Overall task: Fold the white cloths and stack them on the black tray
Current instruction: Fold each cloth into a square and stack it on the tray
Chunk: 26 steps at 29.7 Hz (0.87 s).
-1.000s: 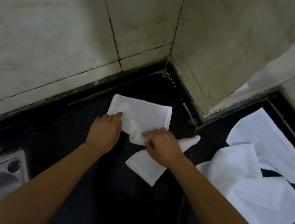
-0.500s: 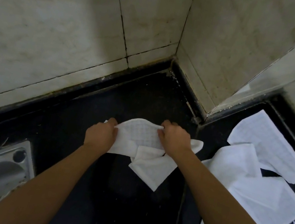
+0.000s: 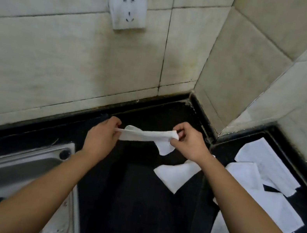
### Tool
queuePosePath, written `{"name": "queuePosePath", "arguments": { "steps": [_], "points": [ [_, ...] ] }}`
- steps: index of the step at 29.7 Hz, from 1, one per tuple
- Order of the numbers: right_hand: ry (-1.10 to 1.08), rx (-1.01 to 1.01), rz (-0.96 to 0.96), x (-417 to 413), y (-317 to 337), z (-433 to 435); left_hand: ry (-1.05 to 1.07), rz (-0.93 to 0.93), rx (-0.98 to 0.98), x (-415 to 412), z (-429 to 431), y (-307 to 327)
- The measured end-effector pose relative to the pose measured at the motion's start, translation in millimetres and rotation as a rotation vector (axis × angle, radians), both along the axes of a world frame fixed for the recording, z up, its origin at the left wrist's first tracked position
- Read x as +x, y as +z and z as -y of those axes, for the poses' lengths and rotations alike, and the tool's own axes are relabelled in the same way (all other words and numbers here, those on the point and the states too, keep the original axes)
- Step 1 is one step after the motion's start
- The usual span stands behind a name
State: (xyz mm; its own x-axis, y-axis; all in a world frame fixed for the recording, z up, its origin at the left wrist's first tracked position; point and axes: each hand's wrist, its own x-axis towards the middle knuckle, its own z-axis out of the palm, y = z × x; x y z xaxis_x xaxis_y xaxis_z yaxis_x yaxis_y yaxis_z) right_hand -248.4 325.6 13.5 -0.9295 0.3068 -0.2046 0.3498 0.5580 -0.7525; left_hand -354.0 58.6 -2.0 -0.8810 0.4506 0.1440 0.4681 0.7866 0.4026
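Note:
A white cloth (image 3: 146, 135) hangs stretched in the air above the black counter, with one corner drooping at its right end. My left hand (image 3: 101, 138) pinches its left end and my right hand (image 3: 189, 141) pinches its right end. Below my right wrist a second white cloth (image 3: 174, 174) lies flat on the black counter (image 3: 133, 205). Several more white cloths (image 3: 270, 190) lie loose and overlapping on the black surface at the right. I cannot tell which dark surface is the tray.
A steel sink (image 3: 0, 177) fills the lower left, its rim close to my left forearm. Tiled walls meet in a corner just behind the hands, and a wall socket (image 3: 127, 5) is mounted high on the left wall. A black raised edge (image 3: 209, 138) divides the two dark surfaces.
Both hands gathered the cloth off the counter and lifted it, pulling it taut between them. The view has tilted upward, showing the socket and more of the sink.

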Motion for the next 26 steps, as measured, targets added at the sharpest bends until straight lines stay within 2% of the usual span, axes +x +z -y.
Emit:
{"name": "queuePosePath", "arguments": {
  "steps": [4, 10, 14, 17, 22, 26],
  "points": [
    [0.016, -0.052, -0.005, 9, 22, 10, -0.022, -0.059, 0.056, 6, 31, 21],
    [-0.012, -0.255, 0.007, 21, 45, 38, 0.120, 0.003, 0.239, 19, 67, 36],
    [-0.063, -0.213, -0.106, 24, 37, 53, 0.252, 0.123, 0.387, 25, 70, 35],
    [-0.089, -0.142, -0.185, 26, 31, 64, 0.302, 0.070, 0.455, 38, 74, 33],
    [0.024, 0.022, -0.092, 56, -17, 81, 0.180, -0.046, 0.277, 86, 98, -4],
    [0.320, 0.326, 0.109, 100, -72, 89, -0.003, 0.012, 0.007, 140, 128, -58]
  ]
}}
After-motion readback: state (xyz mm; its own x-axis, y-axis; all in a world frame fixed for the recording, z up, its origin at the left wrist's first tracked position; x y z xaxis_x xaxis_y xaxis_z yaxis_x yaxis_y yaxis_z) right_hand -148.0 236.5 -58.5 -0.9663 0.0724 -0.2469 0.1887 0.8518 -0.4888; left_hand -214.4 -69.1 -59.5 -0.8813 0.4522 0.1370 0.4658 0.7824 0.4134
